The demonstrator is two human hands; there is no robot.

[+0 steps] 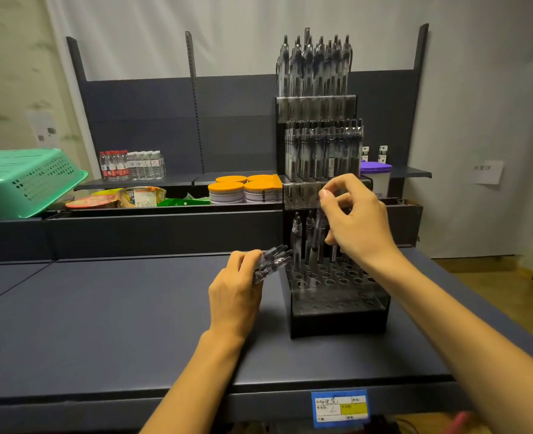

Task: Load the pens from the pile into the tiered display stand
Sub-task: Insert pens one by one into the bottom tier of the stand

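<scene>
Right hand [354, 220] pinches one clear-barrelled black-ink pen [320, 233] upright over bottom-tier holes of the black tiered stand [337, 317]; left hand [238, 285] grips spare pens [273, 261] just beside it.

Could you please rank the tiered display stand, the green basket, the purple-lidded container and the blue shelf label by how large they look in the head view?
1. Tiered display stand
2. Green basket
3. Blue shelf label
4. Purple-lidded container

The label sits much nearer the camera, so its lead over the container is unsure.

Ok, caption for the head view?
Right hand slots a pen into the stand's bottom tier; left hand holds spares.
</scene>
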